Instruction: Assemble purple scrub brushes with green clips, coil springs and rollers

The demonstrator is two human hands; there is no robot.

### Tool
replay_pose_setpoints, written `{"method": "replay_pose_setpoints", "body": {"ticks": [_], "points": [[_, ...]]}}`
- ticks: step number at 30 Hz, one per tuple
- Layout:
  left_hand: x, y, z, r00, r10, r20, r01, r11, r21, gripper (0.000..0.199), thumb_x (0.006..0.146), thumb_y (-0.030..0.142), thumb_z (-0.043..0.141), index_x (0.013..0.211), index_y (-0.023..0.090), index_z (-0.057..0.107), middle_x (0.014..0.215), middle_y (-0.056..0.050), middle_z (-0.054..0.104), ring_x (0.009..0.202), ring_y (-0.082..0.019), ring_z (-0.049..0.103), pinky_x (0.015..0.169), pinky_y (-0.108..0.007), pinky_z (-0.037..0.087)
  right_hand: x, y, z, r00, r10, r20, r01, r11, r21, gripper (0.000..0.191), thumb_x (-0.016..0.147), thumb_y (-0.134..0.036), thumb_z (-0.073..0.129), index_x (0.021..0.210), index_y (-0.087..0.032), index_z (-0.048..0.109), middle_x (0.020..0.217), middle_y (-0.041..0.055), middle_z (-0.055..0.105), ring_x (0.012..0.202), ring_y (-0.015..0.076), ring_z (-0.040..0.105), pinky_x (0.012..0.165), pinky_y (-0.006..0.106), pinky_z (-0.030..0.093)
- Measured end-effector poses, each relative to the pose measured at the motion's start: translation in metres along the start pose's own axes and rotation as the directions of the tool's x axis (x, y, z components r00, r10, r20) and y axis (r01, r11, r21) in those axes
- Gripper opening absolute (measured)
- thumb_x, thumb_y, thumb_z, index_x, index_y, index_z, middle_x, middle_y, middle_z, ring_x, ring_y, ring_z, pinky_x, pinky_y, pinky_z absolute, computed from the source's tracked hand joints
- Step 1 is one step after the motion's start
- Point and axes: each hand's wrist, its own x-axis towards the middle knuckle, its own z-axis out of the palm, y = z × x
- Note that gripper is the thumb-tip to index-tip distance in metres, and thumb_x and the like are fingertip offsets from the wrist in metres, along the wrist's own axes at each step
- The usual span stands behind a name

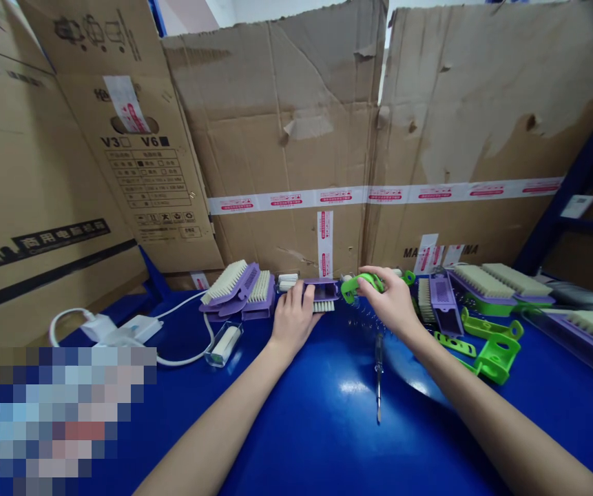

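Note:
My left hand [295, 313] is closed on a purple plastic brush body [326, 289], its pale bristles facing down toward the blue table. My right hand [388, 297] pinches a green plastic bracket [350, 289] just to the right of the brush body, with a gap between the two pieces. Small shiny metal parts [366, 320], too small to tell apart, lie scattered below the right hand. A screwdriver [379, 375] with a clear handle rests on the table in front of them. The fingertips of my left hand are partly hidden behind the brush body.
Purple brushes with cream bristles [226, 281] are piled at left; more brushes [482, 282] and loose green parts [497, 358] lie at right. A small clear box [224, 344] and a white power strip [141, 329] with cables sit at left. Cardboard sheets [286, 138] wall the back.

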Motion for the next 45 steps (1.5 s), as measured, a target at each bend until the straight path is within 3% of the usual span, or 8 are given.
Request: {"method": "replay_pose_setpoints", "body": {"ticks": [5, 8, 11, 14, 20, 25, 33, 45], "points": [[0.0, 0.0, -0.001, 1.0, 0.017, -0.004, -0.017, 1.0, -0.02, 0.052, 0.076, 0.022, 0.063, 0.122, 0.013, 0.04, 0.123, -0.022, 0.05, 0.112, -0.032, 0.052, 0.088, -0.043, 0.045, -0.001, 0.001, 0.006, 0.995, 0.075, 0.059, -0.089, 0.951, 0.296, 0.03, 0.075, -0.041, 0.058, 0.091, -0.016, 0.065, 0.089, 0.0063, 0.066, 0.084, 0.0198, 0.06, 0.076, 0.034, 0.05], [-0.001, -0.001, 0.001, 0.999, 0.031, -0.041, -0.034, 0.996, -0.084, 0.057, 0.075, 0.018, 0.064, 0.124, 0.014, 0.034, 0.133, -0.024, 0.043, 0.12, -0.032, 0.046, 0.092, -0.045, 0.043, -0.001, -0.001, 0.009, 0.972, 0.2, 0.121, -0.233, 0.806, 0.544, 0.034, 0.07, -0.044, 0.065, 0.088, -0.015, 0.064, 0.078, 0.0049, 0.065, 0.071, 0.0184, 0.061, 0.065, 0.034, 0.054], [-0.002, -0.002, 0.003, 0.996, 0.028, -0.083, -0.042, 0.985, -0.169, 0.065, 0.077, 0.017, 0.062, 0.13, 0.015, 0.025, 0.138, -0.024, 0.038, 0.125, -0.031, 0.042, 0.093, -0.046, 0.043, -0.002, -0.003, 0.011, 0.944, 0.266, 0.197, -0.323, 0.616, 0.719, 0.033, 0.063, -0.042, 0.073, 0.08, -0.016, 0.061, 0.075, 0.0027, 0.064, 0.066, 0.0172, 0.063, 0.069, 0.038, 0.056], [-0.002, -0.003, 0.006, 0.991, -0.007, -0.136, -0.029, 0.965, -0.26, 0.067, 0.08, 0.02, 0.06, 0.133, 0.016, 0.02, 0.131, -0.022, 0.045, 0.123, -0.029, 0.044, 0.092, -0.045, 0.044, -0.003, -0.004, 0.012, 0.936, 0.249, 0.247, -0.345, 0.529, 0.775, 0.032, 0.062, -0.04, 0.075, 0.078, -0.016, 0.06, 0.078, 0.0026, 0.065, 0.071, 0.0181, 0.065, 0.075, 0.039, 0.055], [-0.002, -0.001, 0.006, 0.948, -0.059, -0.314, -0.082, 0.905, -0.418, 0.069, 0.077, 0.037, 0.064, 0.13, 0.017, 0.025, 0.118, -0.016, 0.054, 0.114, -0.025, 0.051, 0.094, -0.042, 0.044, -0.004, -0.003, 0.011, 0.981, 0.109, 0.163, -0.188, 0.759, 0.623, 0.033, 0.066, -0.04, 0.072, 0.087, -0.017, 0.062, 0.085, 0.0045, 0.067, 0.077, 0.0177, 0.063, 0.072, 0.033, 0.052], [-0.001, 0.0, 0.001, 0.959, -0.145, -0.243, -0.01, 0.841, -0.542, 0.069, 0.076, 0.04, 0.063, 0.13, 0.017, 0.026, 0.12, -0.015, 0.051, 0.115, -0.025, 0.05, 0.094, -0.041, 0.045, -0.007, -0.006, 0.01, 0.975, -0.13, 0.182, 0.046, 0.912, 0.408, 0.033, 0.073, -0.034, 0.067, 0.102, -0.018, 0.062, 0.1, 0.0063, 0.066, 0.086, 0.0179, 0.061, 0.08, 0.034, 0.049], [-0.002, -0.005, -0.003, 0.965, -0.055, -0.258, -0.095, 0.839, -0.536, 0.072, 0.079, 0.038, 0.06, 0.135, 0.015, 0.022, 0.127, -0.019, 0.047, 0.119, -0.028, 0.046, 0.098, -0.046, 0.04, -0.006, -0.017, -0.002, 0.956, -0.292, -0.034, 0.289, 0.908, 0.303, 0.022, 0.08, -0.027, 0.06, 0.1, -0.02, 0.063, 0.102, 0.006, 0.063, 0.095, 0.0183, 0.059, 0.087, 0.034, 0.047], [-0.001, -0.009, -0.001, 0.976, -0.029, -0.214, -0.111, 0.784, -0.611, 0.078, 0.079, 0.034, 0.061, 0.14, 0.016, 0.015, 0.135, -0.02, 0.04, 0.126, -0.029, 0.04, 0.101, -0.047, 0.038, 0.001, -0.013, 0.01, 0.907, -0.42, 0.021, 0.397, 0.872, 0.287, 0.023, 0.082, -0.021, 0.058, 0.104, -0.022, 0.063, 0.101, 0.0057, 0.064, 0.094, 0.0189, 0.06, 0.084, 0.035, 0.049]]}}
